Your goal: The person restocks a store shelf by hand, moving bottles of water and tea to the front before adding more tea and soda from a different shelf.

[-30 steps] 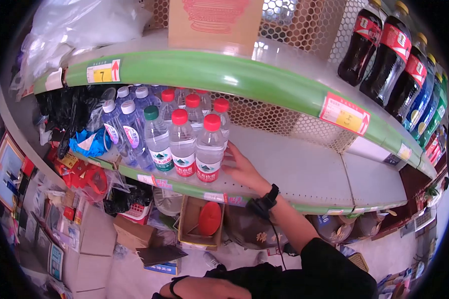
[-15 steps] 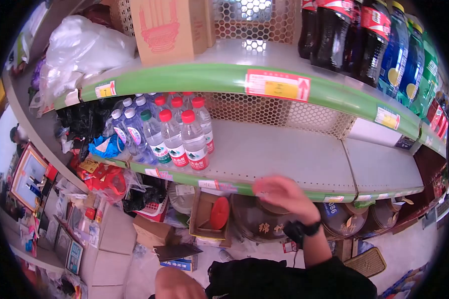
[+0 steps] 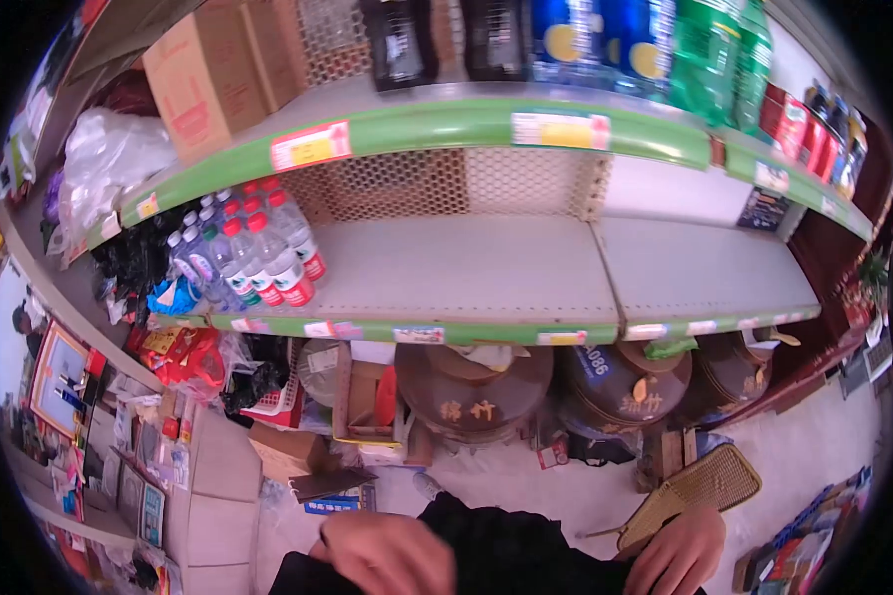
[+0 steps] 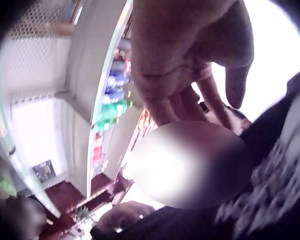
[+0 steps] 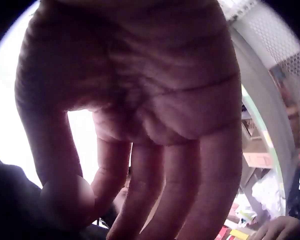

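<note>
In the head view my left hand (image 3: 389, 553) is low at the front of my body, holding nothing, its fingers loosely bent. Lower right, my right hand (image 3: 679, 551) hangs with relaxed fingers beside a woven tan tray (image 3: 722, 482). Both palms look empty in the wrist views, where the left hand (image 4: 190, 60) and right hand (image 5: 140, 115) have loose fingers. Red-capped water bottles (image 3: 286, 276) stand upright in a group at the left of the middle shelf (image 3: 446, 266), away from both hands.
Dark jars (image 3: 471, 395) stand beneath the shelf. Cola bottles (image 3: 399, 45) and green bottles (image 3: 706, 59) are on the upper shelf with a cardboard box (image 3: 208, 84). An open carton (image 3: 365, 402) and a brown box (image 3: 286, 451) sit lower left. Tiled floor (image 3: 223, 531) shows below.
My right hand has left the red-capped bottles and dropped to the lower right beside my body. The view has swung right, so the bottles appear farther left. The left hand stays low.
</note>
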The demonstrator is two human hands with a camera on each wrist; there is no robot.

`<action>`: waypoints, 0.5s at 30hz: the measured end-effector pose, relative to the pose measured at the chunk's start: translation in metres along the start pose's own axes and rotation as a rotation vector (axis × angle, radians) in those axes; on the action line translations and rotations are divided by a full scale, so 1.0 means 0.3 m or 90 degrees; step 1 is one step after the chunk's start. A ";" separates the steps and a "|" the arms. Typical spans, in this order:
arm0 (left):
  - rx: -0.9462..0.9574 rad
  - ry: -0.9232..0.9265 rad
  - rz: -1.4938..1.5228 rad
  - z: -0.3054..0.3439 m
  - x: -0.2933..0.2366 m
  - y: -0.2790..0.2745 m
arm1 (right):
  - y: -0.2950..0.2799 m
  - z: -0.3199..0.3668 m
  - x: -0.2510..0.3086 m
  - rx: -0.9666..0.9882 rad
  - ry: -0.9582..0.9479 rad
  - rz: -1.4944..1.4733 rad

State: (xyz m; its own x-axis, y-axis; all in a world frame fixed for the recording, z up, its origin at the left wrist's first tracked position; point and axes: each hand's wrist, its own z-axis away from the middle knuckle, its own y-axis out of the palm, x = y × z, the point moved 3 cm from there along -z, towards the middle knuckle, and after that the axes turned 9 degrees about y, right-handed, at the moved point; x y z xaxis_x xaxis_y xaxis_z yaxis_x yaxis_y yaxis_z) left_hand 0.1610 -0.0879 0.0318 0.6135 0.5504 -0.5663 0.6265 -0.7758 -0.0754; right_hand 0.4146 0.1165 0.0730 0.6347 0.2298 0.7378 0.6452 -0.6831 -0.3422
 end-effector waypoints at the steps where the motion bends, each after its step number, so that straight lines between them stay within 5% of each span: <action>1: -0.063 -0.120 -0.121 -0.118 0.040 0.001 | 0.034 0.023 0.029 -0.034 0.007 0.022; 3: -0.030 -0.218 -0.178 -0.237 0.161 0.051 | 0.112 0.061 0.081 -0.116 0.021 0.072; 6: 0.033 -0.125 0.013 -0.290 0.341 0.102 | 0.226 0.142 0.109 -0.238 0.119 0.121; 7: 0.038 -0.117 0.039 -0.321 0.363 0.098 | 0.316 0.240 0.075 -0.233 0.207 0.086; 15: 0.199 -0.159 0.167 -0.492 0.556 0.101 | 0.635 0.325 0.009 -0.776 0.661 0.208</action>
State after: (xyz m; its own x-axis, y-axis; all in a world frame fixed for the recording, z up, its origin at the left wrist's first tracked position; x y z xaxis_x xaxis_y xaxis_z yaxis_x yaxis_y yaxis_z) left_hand 0.3534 0.0259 0.0561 0.5735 0.2618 -0.7763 0.2677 -0.9554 -0.1244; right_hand 0.5807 0.0545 -0.0472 -0.1986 -0.2209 0.9548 -0.4694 -0.8338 -0.2906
